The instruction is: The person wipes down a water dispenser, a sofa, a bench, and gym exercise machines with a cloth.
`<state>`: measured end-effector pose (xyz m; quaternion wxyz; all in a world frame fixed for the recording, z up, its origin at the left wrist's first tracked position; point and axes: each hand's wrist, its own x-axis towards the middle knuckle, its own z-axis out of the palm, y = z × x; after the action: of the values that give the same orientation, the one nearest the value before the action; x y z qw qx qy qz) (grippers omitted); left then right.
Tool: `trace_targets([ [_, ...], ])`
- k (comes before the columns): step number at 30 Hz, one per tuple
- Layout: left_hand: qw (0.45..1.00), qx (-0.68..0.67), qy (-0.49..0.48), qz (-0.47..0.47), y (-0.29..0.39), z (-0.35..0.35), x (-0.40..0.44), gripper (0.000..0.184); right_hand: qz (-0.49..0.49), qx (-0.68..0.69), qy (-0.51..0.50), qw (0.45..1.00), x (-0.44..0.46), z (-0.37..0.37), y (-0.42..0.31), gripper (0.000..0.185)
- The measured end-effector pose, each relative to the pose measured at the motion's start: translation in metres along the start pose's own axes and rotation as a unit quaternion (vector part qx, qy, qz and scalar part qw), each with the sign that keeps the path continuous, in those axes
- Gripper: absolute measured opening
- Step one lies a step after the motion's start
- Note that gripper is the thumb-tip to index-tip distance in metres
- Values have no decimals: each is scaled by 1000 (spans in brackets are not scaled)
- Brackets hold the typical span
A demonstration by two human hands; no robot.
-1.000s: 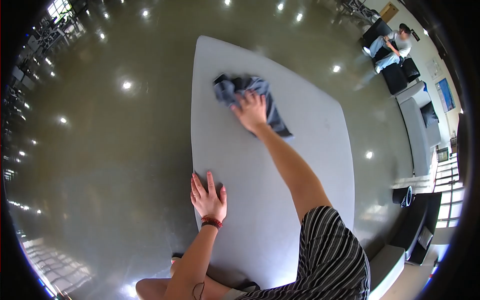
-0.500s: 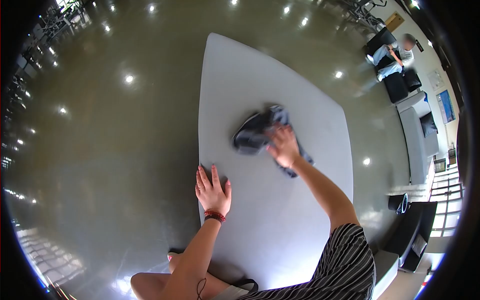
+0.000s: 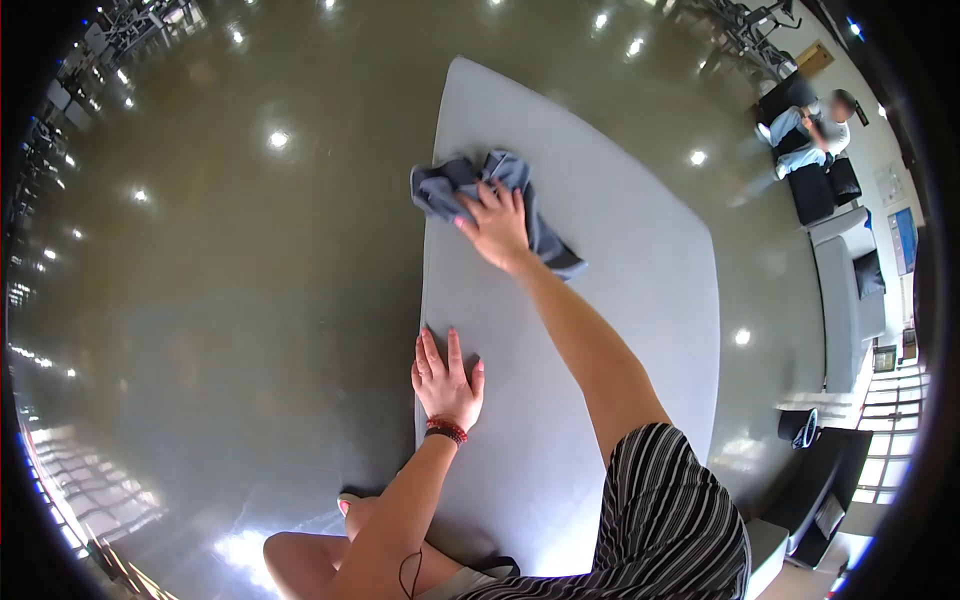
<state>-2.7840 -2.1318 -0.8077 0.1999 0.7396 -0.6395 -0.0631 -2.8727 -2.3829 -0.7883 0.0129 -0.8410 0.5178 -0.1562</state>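
Note:
A crumpled blue-grey cloth [image 3: 552, 245] lies on the light grey padded surface [image 3: 600, 320], its left end reaching past the left edge. My right hand [image 3: 497, 226] rests on top of the cloth with the fingers spread, pressing it flat rather than gripping it. Nearer to me, my left hand [image 3: 447, 382] lies flat at the left edge of the surface, fingers apart and nothing in it. Red and dark beaded bracelets [image 3: 446, 431] circle the left wrist.
Shiny floor [image 3: 250, 300] surrounds the surface. At the upper right a person [image 3: 815, 130] sits on a dark seat. Below are a grey sofa [image 3: 840, 290], a black bin [image 3: 795, 424] and a dark bench [image 3: 825, 480]. Equipment stands in the upper corners.
The cloth and my right hand moved toward me and right, then away again and to the left edge. My left hand stays flat at the edge. The whole view has shifted a little.

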Motion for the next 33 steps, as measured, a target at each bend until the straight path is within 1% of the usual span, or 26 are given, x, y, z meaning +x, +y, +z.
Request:
trace_targets([
  [3,998,-57,-29,3,-5,-2,0,69,-89,19,-8,996,-53,-14,-18,43],
  [5,991,-123,-49,6,-12,-2,4,75,-89,38,-26,995,-90,-21,-25,43],
  [6,976,-209,-62,-8,-19,-9,3,77,-93,41,-36,994,-109,-29,-32,44],
  [8,922,-377,-87,-25,-37,-18,2,82,-95,42,-53,993,-149,-44,-43,44],
  [9,916,-386,-104,-36,-47,-23,-6,87,-95,52,-59,992,-169,-52,-49,45],
  [12,913,-359,-186,-55,-62,-37,-50,87,-89,61,-84,991,-231,-68,-68,48],
  [13,938,-284,-197,-28,-64,-32,-69,87,-89,65,-91,990,-253,-75,-76,48],
  [14,941,-274,-195,-24,-67,-24,-86,88,-87,70,-102,989,-275,-80,-82,49],
  [16,946,-251,-201,-21,-62,-34,-115,90,-77,76,-131,985,-318,-90,-93,51],
  [18,949,-209,-234,-15,-64,-41,-125,94,-76,87,-148,982,-361,-100,-95,52],
  [19,947,-193,-256,-10,-66,-50,-127,94,-65,83,-131,986,-384,-102,-93,52],
  [20,945,-177,-276,-5,-67,-58,-128,94,-36,64,-125,989,-406,-106,-90,52],
  [21,936,-167,-309,-20,-61,-76,-126,90,-8,43,-117,992,-429,-109,-85,52],
  [22,935,-153,-319,-13,-63,-81,-127,89,23,23,-110,993,-452,-112,-81,52],
  [24,933,-126,-337,2,-68,-87,-131,88,121,-25,-67,990,-496,-119,-69,54],
  [25,929,-115,-353,3,-68,-89,-133,87,188,-50,-69,978,-516,-124,-63,54],
  [27,934,-94,-342,45,-65,-85,-142,87,320,-94,-62,941,-561,-136,-49,55],
  [30,939,-67,-326,82,-53,-83,-151,89,497,-130,-34,857,-627,-140,-19,56],
  [31,940,-61,-322,91,-48,-82,-152,90,531,-124,-24,838,-635,-146,-15,58],
  [33,944,-48,-317,75,-39,-80,-155,91,578,-131,-6,805,-636,-137,-9,57],
])
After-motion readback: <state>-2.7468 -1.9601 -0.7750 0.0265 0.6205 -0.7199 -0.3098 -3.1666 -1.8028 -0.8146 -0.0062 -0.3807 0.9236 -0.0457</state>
